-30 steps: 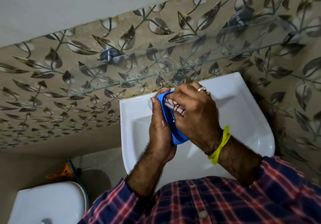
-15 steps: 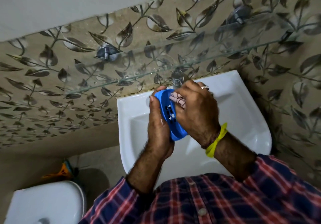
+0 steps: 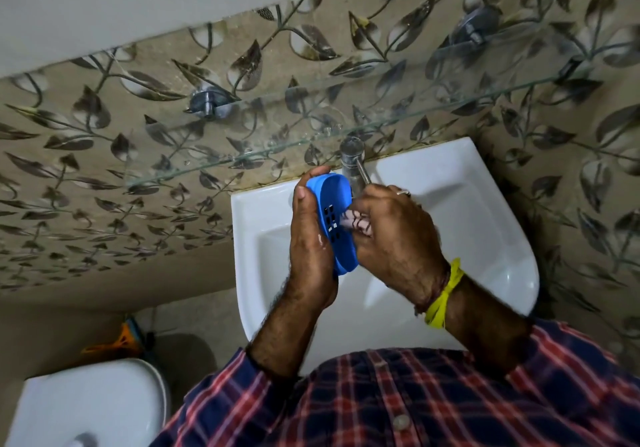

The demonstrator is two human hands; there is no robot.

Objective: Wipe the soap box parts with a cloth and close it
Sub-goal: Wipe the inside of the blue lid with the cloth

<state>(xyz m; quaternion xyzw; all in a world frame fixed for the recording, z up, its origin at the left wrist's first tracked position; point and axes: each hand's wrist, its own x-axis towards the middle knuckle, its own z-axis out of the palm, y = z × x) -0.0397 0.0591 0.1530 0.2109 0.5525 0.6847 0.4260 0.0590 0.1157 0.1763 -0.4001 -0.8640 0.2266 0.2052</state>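
A blue oval soap box part (image 3: 335, 211) with several drain slots is held on edge over the white sink (image 3: 450, 204). My left hand (image 3: 310, 249) cups it from behind, fingertips over its top rim. My right hand (image 3: 394, 238) presses a bunched pinkish patterned cloth (image 3: 356, 223) against the slotted inside, near the lower middle. Most of the cloth is hidden inside my right fist. No other part of the soap box shows.
A steel tap (image 3: 353, 159) stands at the sink's back edge, just above my hands. A glass shelf (image 3: 311, 134) runs along the leaf-patterned wall over the sink. A white toilet cistern (image 3: 83, 408) sits at lower left, with an orange item (image 3: 121, 339) behind it.
My right hand slid the cloth from the upper end of the blue part down toward its middle, uncovering the top of the inside. The left hand kept its hold.
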